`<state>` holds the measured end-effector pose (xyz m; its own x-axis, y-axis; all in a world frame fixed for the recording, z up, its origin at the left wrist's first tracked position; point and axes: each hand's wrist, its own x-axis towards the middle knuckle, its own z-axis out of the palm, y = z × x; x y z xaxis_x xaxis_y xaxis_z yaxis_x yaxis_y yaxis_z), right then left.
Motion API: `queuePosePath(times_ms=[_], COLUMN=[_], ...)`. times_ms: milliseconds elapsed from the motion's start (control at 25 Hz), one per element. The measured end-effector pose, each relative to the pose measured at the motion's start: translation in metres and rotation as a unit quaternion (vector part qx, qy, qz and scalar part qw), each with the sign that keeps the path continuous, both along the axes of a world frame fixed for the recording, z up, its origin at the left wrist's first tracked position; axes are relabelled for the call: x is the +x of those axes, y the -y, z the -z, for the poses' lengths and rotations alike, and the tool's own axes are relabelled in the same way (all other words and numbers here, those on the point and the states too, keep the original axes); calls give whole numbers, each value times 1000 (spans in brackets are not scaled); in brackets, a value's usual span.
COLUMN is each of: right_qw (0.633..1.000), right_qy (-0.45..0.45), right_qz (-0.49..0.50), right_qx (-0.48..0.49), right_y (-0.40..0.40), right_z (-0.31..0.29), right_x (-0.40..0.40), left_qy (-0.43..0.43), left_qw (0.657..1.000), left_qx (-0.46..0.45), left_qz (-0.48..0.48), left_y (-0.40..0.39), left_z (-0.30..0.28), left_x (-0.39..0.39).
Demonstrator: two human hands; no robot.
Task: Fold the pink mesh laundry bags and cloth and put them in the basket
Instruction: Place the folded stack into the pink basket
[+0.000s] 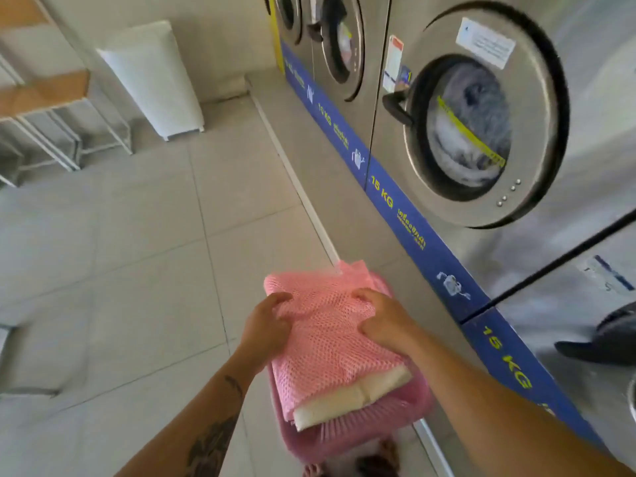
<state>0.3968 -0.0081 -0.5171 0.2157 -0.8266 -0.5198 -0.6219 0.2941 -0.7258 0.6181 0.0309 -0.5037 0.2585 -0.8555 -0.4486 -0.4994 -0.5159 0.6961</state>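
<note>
Item: folded pink mesh laundry bags, stacked flat on top of a pink basket; a folded cream cloth shows at the near edge, under the mesh. How many bags are in the stack cannot be told.

Left hand: at the left side of the stack, fingers curled onto the mesh, thumb pinching a crease; closed on the bags.

Right hand: at the right side, fingers bent down onto the mesh, thumb pressing into a fold; gripping the bags.

Hidden or unclear: the basket's interior and far rim are covered by the stack; only its slatted near wall and right edge show. Beneath the basket, at the bottom edge, dark blurred shapes cannot be identified. A dark object at the right edge is cut off and unclear.

Surface: floor of large pale grey tiles, with a raised pale kerb running along the machines.

Room: a row of steel front-loading washing machines at right, on a blue base strip lettered "15 KG" and "10 KG"; laundry shows behind the nearest door glass. A white bin stands against the far wall. A wood-topped, white-framed desk is cut off at the left edge.
</note>
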Motion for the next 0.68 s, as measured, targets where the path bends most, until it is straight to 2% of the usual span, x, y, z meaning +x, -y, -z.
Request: queuePosePath(times_ms=[160,400,520,600,680], right_qw=[995,991,991,987,978], right_qy=[-3,-39,-62,-98,-141], right_qz=[17,8,-20,-64,-98], right_qx=[98,131,119,113,121], right_y=[7,27,34,36,36], right_z=[86,255,313,343,355], right_x=[-4,-12,-10,-10,-12], left_qy=[23,9,11,42,64], left_qw=[996,991,989,988,986], left_qx=[71,121,126,127,137], left_qz=[39,63,74,74,71], left_y=[14,37,45,46,47], left_z=[93,251,301,324,335], left_x=[-4,-23,-25,-20,-15])
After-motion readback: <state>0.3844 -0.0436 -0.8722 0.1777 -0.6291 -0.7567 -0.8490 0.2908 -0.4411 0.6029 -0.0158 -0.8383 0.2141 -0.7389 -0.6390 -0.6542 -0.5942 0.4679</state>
